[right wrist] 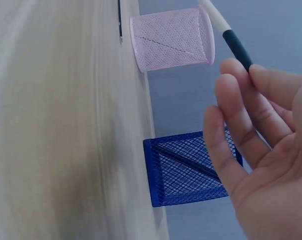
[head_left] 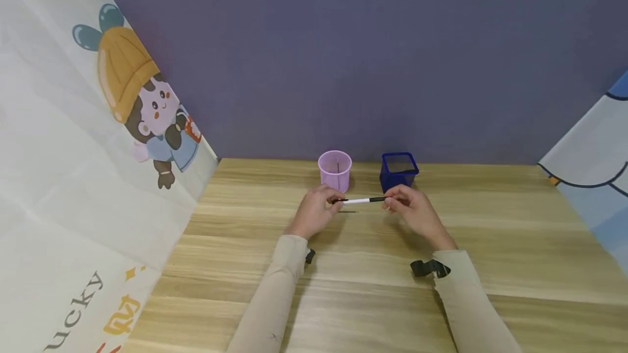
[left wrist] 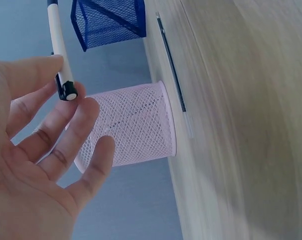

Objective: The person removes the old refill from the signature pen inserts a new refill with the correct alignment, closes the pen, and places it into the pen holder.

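Note:
A white pen (head_left: 357, 200) with a black grip and a black clip end is held level between both hands, above the table. My left hand (head_left: 313, 212) pinches its clip end between thumb and fingers, the other fingers spread. The black grip end is pinched by the thumb and fingers of my right hand (head_left: 416, 212). Under the pen, a thin dark pen refill (left wrist: 171, 65) with a clear end lies on the wood. Just behind the left hand stands a round pink mesh cup (left wrist: 136, 125). A square blue mesh holder (right wrist: 190, 150) stands behind the right hand.
Both containers hold a thin dark stick, seen through the mesh. The wooden table (head_left: 353, 309) meets a grey-blue panel (head_left: 343, 59) right behind them. A white sheet printed with a cartoon figure (head_left: 152, 102) borders the left side; another printed sheet (head_left: 589, 178) borders the right.

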Action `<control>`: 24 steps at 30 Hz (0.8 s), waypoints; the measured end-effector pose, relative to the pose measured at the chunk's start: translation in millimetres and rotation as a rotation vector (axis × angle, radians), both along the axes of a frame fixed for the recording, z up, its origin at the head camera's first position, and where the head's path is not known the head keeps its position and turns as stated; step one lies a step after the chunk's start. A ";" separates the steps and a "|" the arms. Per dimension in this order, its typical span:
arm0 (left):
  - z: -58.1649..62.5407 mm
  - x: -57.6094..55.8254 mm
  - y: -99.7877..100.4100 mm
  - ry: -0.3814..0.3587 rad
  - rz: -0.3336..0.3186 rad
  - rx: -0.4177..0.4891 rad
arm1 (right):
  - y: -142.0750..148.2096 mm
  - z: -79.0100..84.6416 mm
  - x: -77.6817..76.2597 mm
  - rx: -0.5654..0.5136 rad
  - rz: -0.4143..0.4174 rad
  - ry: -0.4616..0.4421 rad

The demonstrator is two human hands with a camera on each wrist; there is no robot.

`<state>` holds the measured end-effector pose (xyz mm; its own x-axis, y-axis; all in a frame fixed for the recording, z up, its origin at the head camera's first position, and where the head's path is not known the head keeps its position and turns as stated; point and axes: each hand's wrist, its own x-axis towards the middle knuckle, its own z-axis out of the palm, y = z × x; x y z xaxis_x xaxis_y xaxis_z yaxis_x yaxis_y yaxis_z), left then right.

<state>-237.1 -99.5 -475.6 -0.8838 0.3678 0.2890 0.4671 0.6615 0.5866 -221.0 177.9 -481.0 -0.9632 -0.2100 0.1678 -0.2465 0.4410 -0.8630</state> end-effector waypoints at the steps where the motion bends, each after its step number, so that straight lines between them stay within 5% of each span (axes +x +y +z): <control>1: -0.8 0.4 0.3 -0.004 -0.002 -0.002 | 0.6 -1.0 1.4 -0.005 -0.010 -0.006; 5: -5.9 2.8 -0.7 -0.008 0.011 -0.021 | -2.3 6.0 13.8 -0.024 -0.023 -0.005; 12: -6.6 1.9 -8.2 0.005 0.064 -0.056 | 5.6 -15.2 7.6 -0.045 -0.109 0.027; 24: -2.2 -15.0 -22.9 0.102 0.194 -0.062 | 8.1 1.2 2.6 -0.181 -0.196 0.065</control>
<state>-252.2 -122.4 -477.8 -0.9071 0.2136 0.3626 0.3825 0.7780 0.4984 -218.4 186.0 -479.7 -0.9684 0.0186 0.2486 -0.2292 0.3261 -0.9171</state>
